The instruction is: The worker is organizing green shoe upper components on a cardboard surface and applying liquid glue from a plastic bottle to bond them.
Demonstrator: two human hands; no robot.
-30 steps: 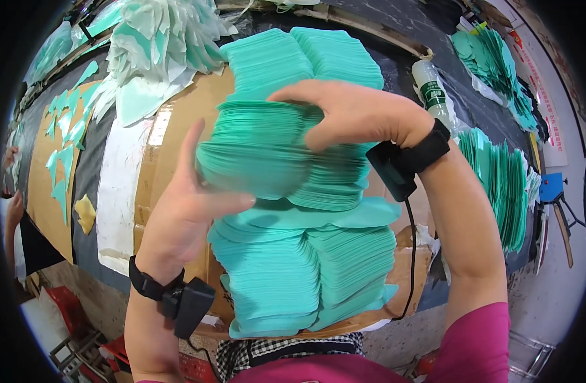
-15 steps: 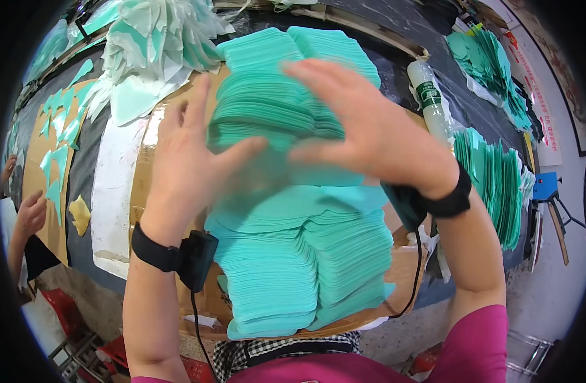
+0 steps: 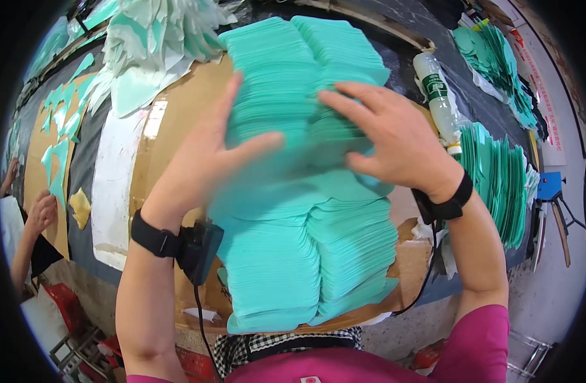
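Note:
Two side-by-side rows of thin mint-green foam-like cut pieces [image 3: 273, 268] run from near my body to the far part of the work surface, overlapping like shingles. My left hand [image 3: 210, 150] is at the left side of the rows, blurred, its thumb spread away from the fingers. At the right side, my right hand [image 3: 401, 137] has its fingers apart, with the fingertips over the right row. Between my hands a green patch is smeared by motion, and whether either hand pinches a piece there is hidden. Both wrists wear black straps with cabled devices.
Cardboard [image 3: 184, 121] lies under the rows. A pile of pale green offcuts [image 3: 155, 48] is at far left. On the right are a plastic bottle [image 3: 436, 96] and more green stacks [image 3: 497, 185]. Another person's hand [image 3: 42, 210] is at far left.
My right hand has moved right and slightly nearer me. The left hand has shifted right. The middle of the far pieces shows more flattened and spread than before.

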